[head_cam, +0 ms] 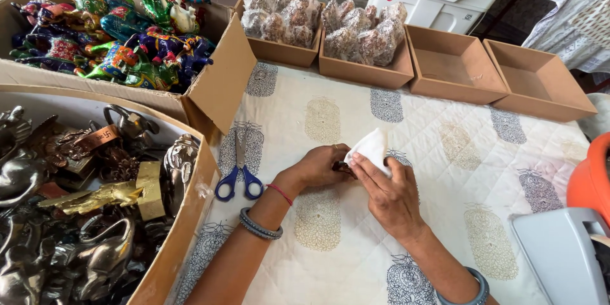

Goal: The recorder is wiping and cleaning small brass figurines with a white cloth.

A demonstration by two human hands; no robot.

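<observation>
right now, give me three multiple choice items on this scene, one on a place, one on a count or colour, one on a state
1. Where do the scissors lie?
A. in an empty tray
B. on the printed cloth beside the left hand
C. inside the box of metal figurines

2. How many small cardboard trays at the far edge of the table hold nothing?
A. none
B. two
C. four

3. What are the hands doing with the white paper?
A. both hands hold it around a small dark object
B. it lies flat and untouched
C. only the left hand pins it down

Answers:
1. B, the blue-handled scissors rest on the cloth just left of the left hand.
2. B, the two right trays are bare, the other two hold wrapped bundles.
3. A, the right hand and left hand both grip it.
</observation>
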